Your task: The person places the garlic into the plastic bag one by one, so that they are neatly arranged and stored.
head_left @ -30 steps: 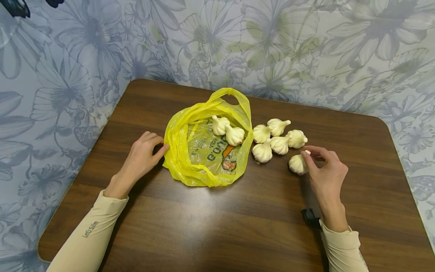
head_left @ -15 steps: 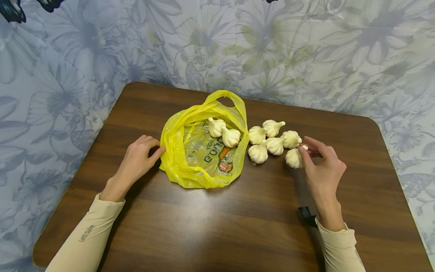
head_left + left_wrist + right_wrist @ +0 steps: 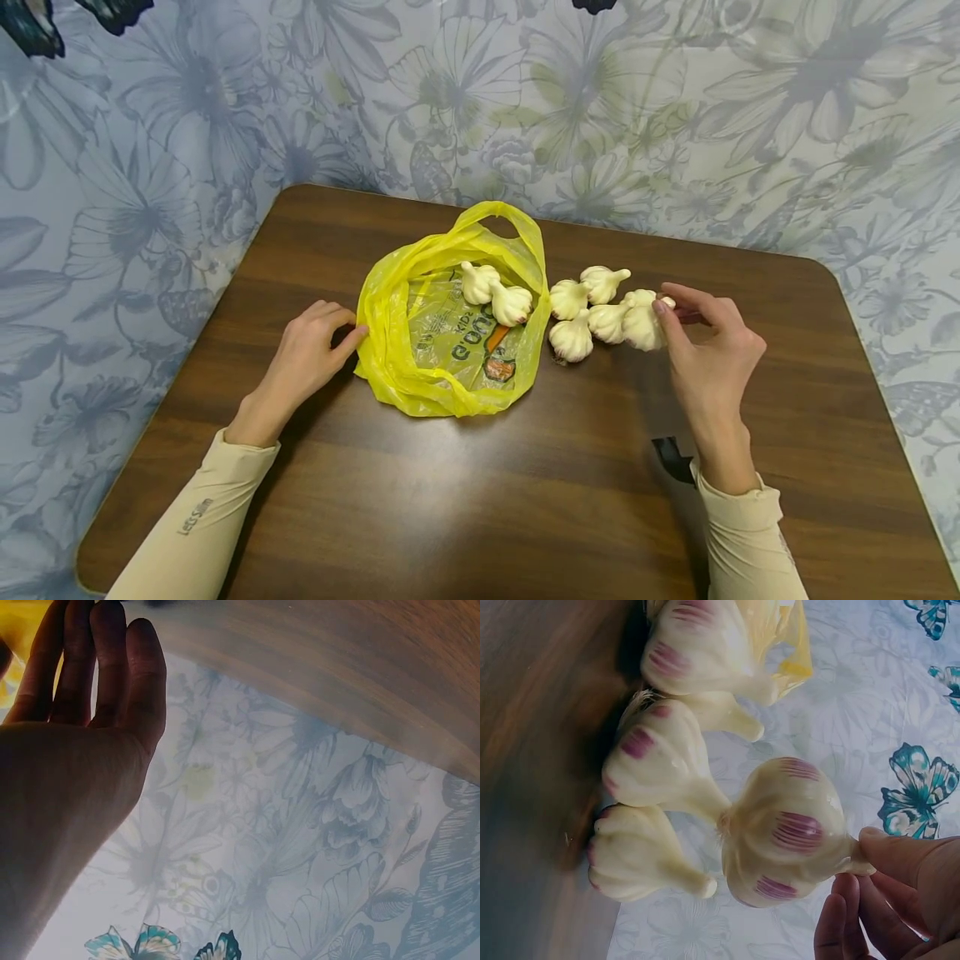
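Observation:
In the head view my right hand (image 3: 712,354) pinches a garlic bulb (image 3: 642,327) by its neck, between thumb and fingers. The right wrist view shows this held garlic bulb (image 3: 784,832), white with purple streaks, up off the table. Several other garlic bulbs (image 3: 570,337) lie close together just left of it. A yellow plastic bag (image 3: 382,333) stands with its mouth spread wide, two garlic bulbs (image 3: 512,305) inside. At the bag's left rim, my left hand (image 3: 303,350) pinches the plastic with thumb and index finger. The left wrist view mostly hides that grip.
Everything lies on a brown wooden table (image 3: 450,508) with rounded corners. Its far edge meets a wall (image 3: 525,100) with floral paper. The bag's handle loop (image 3: 502,212) stands up at the back. A black strap (image 3: 672,460) sticks out by the right wrist.
My right hand has raised the garlic bulb off the table and brought it slightly left, over the nearest loose bulb. The left hand stays at the bag's rim. The head view has shifted a little.

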The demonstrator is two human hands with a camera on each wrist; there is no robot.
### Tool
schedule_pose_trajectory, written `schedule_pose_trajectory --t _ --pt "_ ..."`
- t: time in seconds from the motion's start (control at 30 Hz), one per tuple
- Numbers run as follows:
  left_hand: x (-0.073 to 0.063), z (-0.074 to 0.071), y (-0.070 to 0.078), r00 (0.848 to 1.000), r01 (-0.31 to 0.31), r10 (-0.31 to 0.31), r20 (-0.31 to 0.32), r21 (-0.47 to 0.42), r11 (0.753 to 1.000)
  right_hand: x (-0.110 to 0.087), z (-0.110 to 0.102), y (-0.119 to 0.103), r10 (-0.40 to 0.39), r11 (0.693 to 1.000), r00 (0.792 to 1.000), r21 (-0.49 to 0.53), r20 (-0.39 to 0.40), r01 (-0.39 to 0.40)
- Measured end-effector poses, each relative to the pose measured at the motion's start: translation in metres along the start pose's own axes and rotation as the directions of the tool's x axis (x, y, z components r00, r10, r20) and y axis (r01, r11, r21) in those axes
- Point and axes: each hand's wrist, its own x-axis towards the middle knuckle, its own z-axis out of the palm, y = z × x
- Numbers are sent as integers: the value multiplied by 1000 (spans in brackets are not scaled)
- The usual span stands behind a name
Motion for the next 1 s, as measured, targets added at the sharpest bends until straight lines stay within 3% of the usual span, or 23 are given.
schedule_pose_trajectory --t 0.5,1.0 --pt "-1 -1 -2 1000 3 -3 10 7 1000 8 37 -23 -69 994 997 87 22 67" --pt "0 1 -1 1000 -1 1 -3 3 1000 8 85 -60 -114 983 985 159 132 92"
